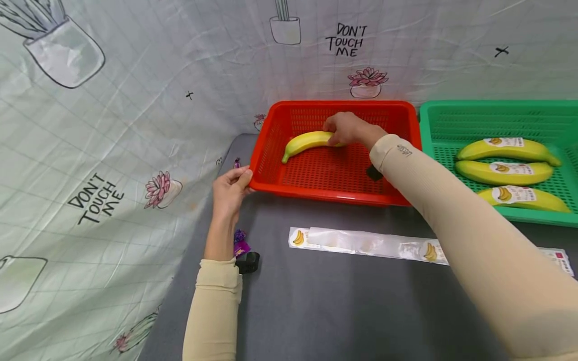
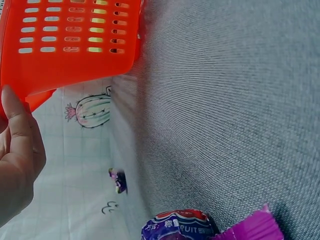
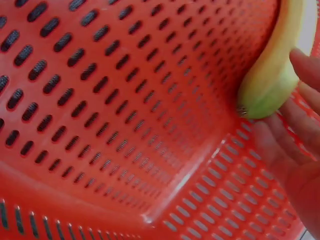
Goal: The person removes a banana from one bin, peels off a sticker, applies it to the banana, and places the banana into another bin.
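Note:
A yellow banana (image 1: 307, 142) lies in the red plastic basket (image 1: 334, 195), near its back wall. My right hand (image 1: 349, 128) holds the banana's right end, thumb on one side and fingers on the other; in the right wrist view that end of the banana (image 3: 270, 85) is greenish and no sticker shows on it. At the basket's front left corner my left hand (image 1: 229, 193) pinches the rim between thumb and fingers. The left wrist view shows the thumb side of that hand (image 2: 20, 150) against the basket's slotted wall (image 2: 70, 65).
To the right stands a green basket (image 1: 492, 105) holding three bananas with stickers (image 1: 503, 173). A strip of banana stickers (image 1: 361, 241) lies on the grey table in front, partly under my right sleeve. Small purple wrapped sweets (image 1: 241, 246) are by my left wrist. A printed cloth hangs behind.

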A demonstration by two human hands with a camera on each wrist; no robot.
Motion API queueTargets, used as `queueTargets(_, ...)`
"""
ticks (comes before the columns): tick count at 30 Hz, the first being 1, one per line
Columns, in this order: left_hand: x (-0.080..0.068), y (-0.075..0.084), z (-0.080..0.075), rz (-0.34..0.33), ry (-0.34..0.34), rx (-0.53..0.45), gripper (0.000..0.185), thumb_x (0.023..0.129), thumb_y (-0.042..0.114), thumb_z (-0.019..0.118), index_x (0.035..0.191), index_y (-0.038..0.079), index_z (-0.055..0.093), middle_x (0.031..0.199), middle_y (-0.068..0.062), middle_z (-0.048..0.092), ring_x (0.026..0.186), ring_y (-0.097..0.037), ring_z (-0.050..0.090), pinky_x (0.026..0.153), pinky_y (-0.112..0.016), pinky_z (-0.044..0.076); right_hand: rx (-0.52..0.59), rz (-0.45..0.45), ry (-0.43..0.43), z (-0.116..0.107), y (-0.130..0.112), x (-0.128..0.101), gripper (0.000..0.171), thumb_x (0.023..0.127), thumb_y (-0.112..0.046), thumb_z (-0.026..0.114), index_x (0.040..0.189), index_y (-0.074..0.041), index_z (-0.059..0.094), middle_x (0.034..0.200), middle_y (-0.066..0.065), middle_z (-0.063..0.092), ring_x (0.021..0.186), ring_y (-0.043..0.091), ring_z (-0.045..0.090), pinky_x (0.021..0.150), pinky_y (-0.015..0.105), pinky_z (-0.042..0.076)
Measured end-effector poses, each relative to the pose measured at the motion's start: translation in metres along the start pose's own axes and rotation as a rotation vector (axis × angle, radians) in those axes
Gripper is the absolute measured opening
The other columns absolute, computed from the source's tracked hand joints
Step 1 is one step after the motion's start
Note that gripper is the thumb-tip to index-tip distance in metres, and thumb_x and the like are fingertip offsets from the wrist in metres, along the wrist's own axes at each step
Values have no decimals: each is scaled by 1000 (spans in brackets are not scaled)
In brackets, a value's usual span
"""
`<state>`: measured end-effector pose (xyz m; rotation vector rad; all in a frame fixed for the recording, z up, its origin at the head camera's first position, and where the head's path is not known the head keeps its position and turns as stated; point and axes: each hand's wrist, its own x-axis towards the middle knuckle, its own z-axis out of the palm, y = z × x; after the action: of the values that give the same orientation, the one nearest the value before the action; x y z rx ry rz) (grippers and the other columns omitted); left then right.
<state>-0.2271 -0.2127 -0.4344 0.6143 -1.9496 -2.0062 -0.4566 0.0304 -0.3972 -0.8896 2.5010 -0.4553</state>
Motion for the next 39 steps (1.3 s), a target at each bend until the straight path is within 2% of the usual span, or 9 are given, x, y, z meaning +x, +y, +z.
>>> queueTargets(3,0,1,1,7,0,-11,32,100,10,64,126,-9,66,91,3,71,60,-5,60,61,-19,53,5,-16,38,4,3,-1,44,98,-10,66,139,-1,58,139,24,60,125,36,55,112,48,44)
queueTargets(7,0,1,2,4,2,-29,32,100,9,64,126,-10,65,87,5,71,58,-6,60,60,-19,53,22,-12,52,8,7,-1,40,98,-11,66,137,-3,61,135,23,63,120,35,57,108,47,47)
queueTargets(12,-1,0,3,6,6,-39,31,100,8,64,125,-10,65,82,6,71,56,-6,59,60,-20,53,84,9,62,13,13,0,38,99,-9,65,137,-5,62,135,22,63,120,33,57,109,47,46)
queueTargets(17,-1,0,3,15,9,-51,31,100,8,64,125,-10,65,83,5,72,56,-6,60,60,-20,54,87,-15,72,14,17,1,39,99,-10,64,137,-4,61,136,22,63,121,35,58,110,48,46)
queueTargets(25,-6,-1,13,34,-6,-71,30,99,6,64,123,-12,65,86,3,72,56,-5,60,59,-20,54,112,-6,85,12,26,-15,38,100,-10,64,137,-3,61,136,23,63,121,35,58,110,49,46)
queueTargets(31,-6,-1,13,14,-1,-50,31,100,10,64,123,-10,66,94,3,71,59,-6,60,62,-21,55,125,14,69,6,22,-25,40,101,-14,63,139,-5,60,135,21,62,117,33,55,108,47,48)
queueTargets(39,-3,0,4,-18,28,-63,32,100,10,64,126,-9,65,91,3,69,60,-7,60,62,-21,55,113,6,77,-7,9,-38,42,101,-17,63,141,-5,59,132,19,62,114,30,53,103,43,50)
